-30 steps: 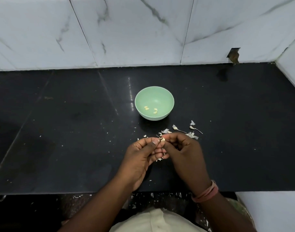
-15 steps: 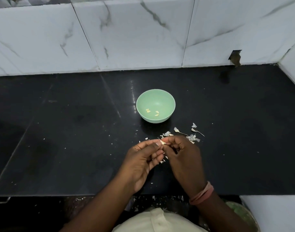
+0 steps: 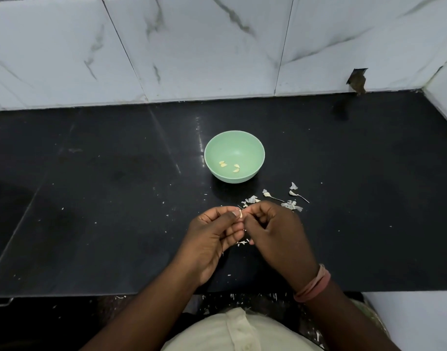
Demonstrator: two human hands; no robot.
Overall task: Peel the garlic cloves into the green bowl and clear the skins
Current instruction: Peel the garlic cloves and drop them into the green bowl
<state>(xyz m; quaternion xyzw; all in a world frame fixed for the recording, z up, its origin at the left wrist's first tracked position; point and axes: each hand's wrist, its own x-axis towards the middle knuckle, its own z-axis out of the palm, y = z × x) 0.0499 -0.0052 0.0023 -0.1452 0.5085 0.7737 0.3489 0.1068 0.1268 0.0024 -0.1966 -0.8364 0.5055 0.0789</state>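
A small pale garlic clove (image 3: 241, 213) is pinched between the fingertips of my left hand (image 3: 212, 236) and my right hand (image 3: 275, 234), just above the black counter (image 3: 103, 198). Behind my hands stands the green bowl (image 3: 253, 145) with three peeled cloves (image 3: 229, 166) lying in it. White garlic skins (image 3: 291, 205) and stems lie scattered to the right of my fingers, and small flakes (image 3: 242, 242) lie under my hands.
A white marble-tiled wall (image 3: 217, 46) runs along the back of the counter and turns forward at the right. A broken gap in the tiles (image 3: 356, 81) shows at the back right. Skin flakes lie on the floor at the counter's front edge.
Both hands have stayed together on the clove, with the fingers shifting slightly as they work at it. The view has tilted a little, so the bowl sits lower in frame.
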